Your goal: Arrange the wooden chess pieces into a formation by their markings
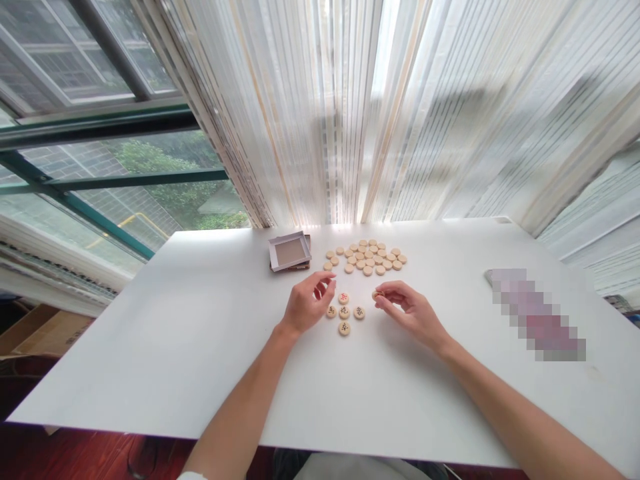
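Note:
Several round wooden chess pieces lie face down in a cluster [366, 257] at the back middle of the white table [150, 347]. Closer to me, several pieces lie face up [344, 311], showing red or black characters. My left hand [306, 303] hovers just left of these, fingers curled with the thumb meeting the fingertips; whether it holds a piece is unclear. My right hand [410, 310] pinches one wooden piece [377, 294] between thumb and fingers, just right of the face-up pieces.
A small open cardboard box [289, 251] sits left of the face-down cluster. A blurred flat object [535, 312] lies at the right of the table. Striped curtains hang behind the table; a window is at the left.

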The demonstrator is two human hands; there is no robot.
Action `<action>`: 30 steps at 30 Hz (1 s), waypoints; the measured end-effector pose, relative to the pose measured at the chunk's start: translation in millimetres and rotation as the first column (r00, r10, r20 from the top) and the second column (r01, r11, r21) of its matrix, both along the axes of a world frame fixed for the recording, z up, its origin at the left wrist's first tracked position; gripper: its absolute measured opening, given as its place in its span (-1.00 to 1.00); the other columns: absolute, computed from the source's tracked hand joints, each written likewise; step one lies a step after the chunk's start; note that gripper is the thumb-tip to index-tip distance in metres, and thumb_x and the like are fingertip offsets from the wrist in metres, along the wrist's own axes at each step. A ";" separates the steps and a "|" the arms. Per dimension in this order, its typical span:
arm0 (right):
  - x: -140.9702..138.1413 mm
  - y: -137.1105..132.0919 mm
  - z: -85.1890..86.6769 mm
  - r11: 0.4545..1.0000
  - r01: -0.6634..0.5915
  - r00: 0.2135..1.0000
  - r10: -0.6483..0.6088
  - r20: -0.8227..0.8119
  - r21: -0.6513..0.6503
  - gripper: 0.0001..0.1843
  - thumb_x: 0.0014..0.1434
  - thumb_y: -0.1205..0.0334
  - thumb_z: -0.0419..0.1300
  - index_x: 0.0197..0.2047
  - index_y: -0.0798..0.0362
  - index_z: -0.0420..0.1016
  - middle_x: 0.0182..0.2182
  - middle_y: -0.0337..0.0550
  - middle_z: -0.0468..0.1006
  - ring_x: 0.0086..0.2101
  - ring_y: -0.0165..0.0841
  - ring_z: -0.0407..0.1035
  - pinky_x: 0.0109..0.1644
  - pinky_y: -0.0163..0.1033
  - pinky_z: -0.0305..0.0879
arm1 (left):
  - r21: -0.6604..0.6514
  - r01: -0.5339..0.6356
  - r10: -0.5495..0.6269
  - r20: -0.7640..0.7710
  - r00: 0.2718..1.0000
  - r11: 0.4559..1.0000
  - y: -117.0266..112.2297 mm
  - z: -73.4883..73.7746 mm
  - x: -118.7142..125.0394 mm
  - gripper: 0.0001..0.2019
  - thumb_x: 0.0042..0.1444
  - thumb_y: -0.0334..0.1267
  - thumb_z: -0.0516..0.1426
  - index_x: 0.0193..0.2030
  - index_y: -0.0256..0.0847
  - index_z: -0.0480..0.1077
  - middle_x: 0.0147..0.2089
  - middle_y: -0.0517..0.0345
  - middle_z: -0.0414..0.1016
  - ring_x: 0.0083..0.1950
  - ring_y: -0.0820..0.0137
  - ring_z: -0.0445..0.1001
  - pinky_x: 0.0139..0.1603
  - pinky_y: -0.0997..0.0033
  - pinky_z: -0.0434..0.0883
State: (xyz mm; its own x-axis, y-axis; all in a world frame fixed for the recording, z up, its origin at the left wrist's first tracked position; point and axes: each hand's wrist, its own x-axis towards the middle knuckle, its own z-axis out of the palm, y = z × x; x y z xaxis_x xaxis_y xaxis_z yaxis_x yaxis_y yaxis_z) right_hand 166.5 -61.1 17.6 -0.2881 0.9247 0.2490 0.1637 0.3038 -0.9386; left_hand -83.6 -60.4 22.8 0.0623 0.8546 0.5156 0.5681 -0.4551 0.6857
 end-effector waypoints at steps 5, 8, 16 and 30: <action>1.9 5.8 -3.5 1.000 -0.012 1.000 0.012 0.018 -0.003 -0.80 0.28 0.05 0.24 -0.12 -0.02 0.49 -0.20 -0.10 0.58 -0.19 -0.24 0.53 0.01 -0.07 0.47 | -0.042 0.001 -0.002 -0.029 1.000 0.999 5.3 -7.4 -1.1 -0.86 0.26 -0.26 0.12 -0.11 -0.17 0.49 -0.29 0.20 0.58 -0.42 0.50 0.45 -0.34 0.51 0.44; 1.9 7.2 -4.1 0.998 -0.057 0.997 0.058 0.047 -0.023 -0.80 0.29 0.06 0.22 -0.11 -0.02 0.50 -0.18 -0.10 0.57 -0.17 -0.25 0.53 0.02 -0.08 0.48 | -0.073 0.006 -0.008 -0.029 1.000 0.997 7.7 -12.6 0.0 -0.84 0.27 -0.25 0.12 -0.09 -0.17 0.49 -0.27 0.18 0.58 -0.37 0.48 0.48 -0.31 0.50 0.45; -1.6 13.9 -11.3 0.990 -0.057 0.994 0.068 0.080 -0.132 -0.75 0.27 0.02 0.21 -0.13 0.01 0.54 -0.16 -0.09 0.59 -0.18 -0.28 0.56 0.00 -0.15 0.48 | -0.224 -0.035 0.053 0.076 0.996 0.974 19.8 -24.3 -5.6 -0.76 0.27 -0.15 0.11 -0.02 -0.16 0.49 -0.23 0.14 0.56 -0.36 0.46 0.48 -0.30 0.48 0.47; -35.8 36.9 5.4 0.986 0.108 0.919 -0.049 0.391 -0.130 -0.78 0.14 0.03 0.26 -0.39 0.01 0.52 -0.45 -0.24 0.62 -0.41 -0.34 0.50 -0.33 -0.28 0.34 | -0.200 0.002 0.015 0.084 0.996 0.980 22.1 -26.4 -2.2 -0.78 0.26 -0.17 0.12 -0.06 -0.18 0.50 -0.25 0.14 0.57 -0.34 0.44 0.48 -0.31 0.46 0.45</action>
State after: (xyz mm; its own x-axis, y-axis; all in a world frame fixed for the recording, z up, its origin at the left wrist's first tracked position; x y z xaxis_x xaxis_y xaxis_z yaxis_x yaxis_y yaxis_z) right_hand 130.7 -24.1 23.0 -0.2591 0.9658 -0.0061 0.5389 0.1393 -0.8308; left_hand -85.8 -38.3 -3.6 0.0201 0.9410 0.3377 0.5065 -0.3009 0.8081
